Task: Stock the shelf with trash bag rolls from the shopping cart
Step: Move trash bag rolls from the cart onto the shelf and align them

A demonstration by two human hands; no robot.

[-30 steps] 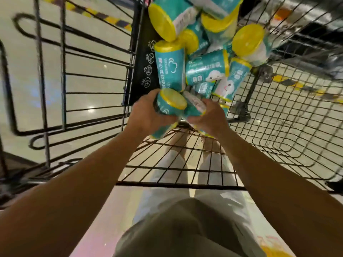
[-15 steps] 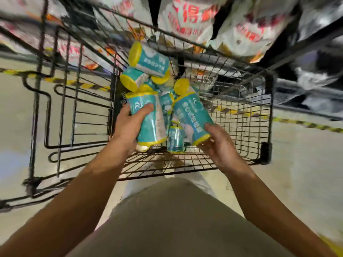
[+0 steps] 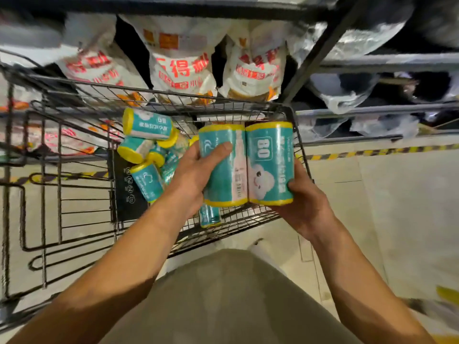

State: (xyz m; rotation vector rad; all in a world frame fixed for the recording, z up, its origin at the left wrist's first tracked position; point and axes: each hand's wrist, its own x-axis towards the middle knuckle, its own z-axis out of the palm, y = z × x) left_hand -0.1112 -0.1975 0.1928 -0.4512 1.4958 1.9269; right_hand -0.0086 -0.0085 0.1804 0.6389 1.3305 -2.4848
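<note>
Hands lifting two trash bag rolls over the cart

Loose teal-and-yellow rolls (image 3: 146, 150) lie at the far left of the wire shopping cart (image 3: 74, 194). Left hand (image 3: 196, 180) curls its grip round one upright roll (image 3: 223, 167); touching it on the right, the right hand (image 3: 301, 207) grips another roll (image 3: 269, 165). Beyond, shelf (image 3: 372, 110) holds white bags (image 3: 181, 68).

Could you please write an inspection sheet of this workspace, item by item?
Surface: wire shopping cart, pale floor under it.
Job's things: left roll and right roll held side by side above the cart; loose rolls lie in the cart.
Clutter: nothing seen.
Grippers: left hand grips the left roll; right hand grips the right roll.
Cables: nothing seen.
Surroundings: shelf behind the cart, white printed bags, striped floor tape.
</note>
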